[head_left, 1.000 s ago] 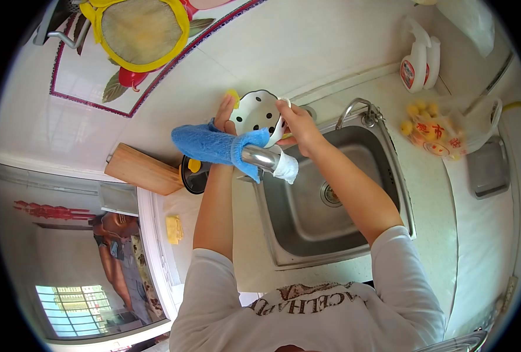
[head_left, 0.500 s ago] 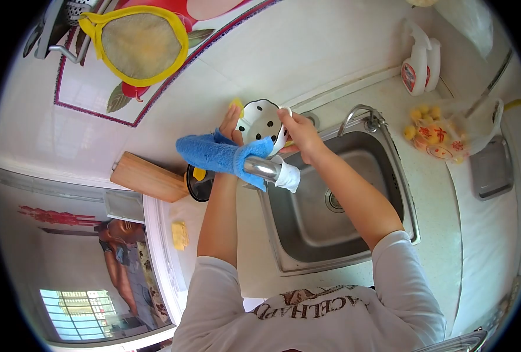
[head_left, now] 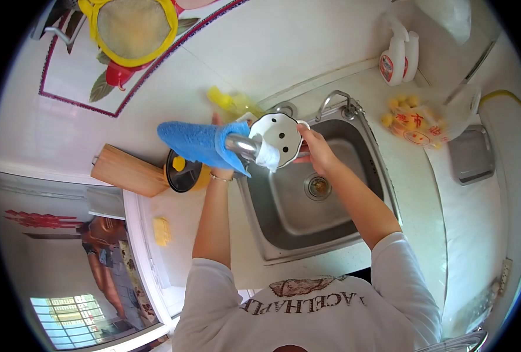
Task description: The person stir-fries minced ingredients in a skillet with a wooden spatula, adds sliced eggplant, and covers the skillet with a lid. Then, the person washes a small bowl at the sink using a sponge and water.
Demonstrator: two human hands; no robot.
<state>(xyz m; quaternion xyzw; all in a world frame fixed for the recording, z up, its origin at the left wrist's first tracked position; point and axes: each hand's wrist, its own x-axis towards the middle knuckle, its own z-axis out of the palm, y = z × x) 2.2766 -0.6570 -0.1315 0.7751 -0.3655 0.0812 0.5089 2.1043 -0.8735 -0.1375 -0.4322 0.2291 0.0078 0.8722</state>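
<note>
A white dish (head_left: 281, 124) with black dots, a dark-lined wavy rim and a small handle is tilted above the sink's left back corner. My right hand (head_left: 317, 149) grips its right side near the handle, thumb on the rim and fingers underneath. My left hand (head_left: 216, 118) is mostly hidden behind a blue towel (head_left: 196, 141); a fingertip shows above the cloth and the wrist below it. The towel drapes over a metal pipe (head_left: 242, 145) whose end is wrapped in white, and this pipe covers the dish's left edge. Whether my left hand touches the dish is hidden.
The steel sink (head_left: 284, 234) has a faucet (head_left: 335, 100) at its back. Left are a wooden board (head_left: 126, 170), a black-lidded container (head_left: 181, 173) and a yellow sponge (head_left: 162, 231). A yellow bottle (head_left: 230, 101) lies behind. Right are bagged yellow fruit (head_left: 414, 120), white bottles (head_left: 398, 58) and a grey tray (head_left: 472, 154).
The dish has moved right and toward the sink in my right hand. My left hand, seen earlier at the dish's left side, is now mostly behind the towel. The view has shifted slightly.
</note>
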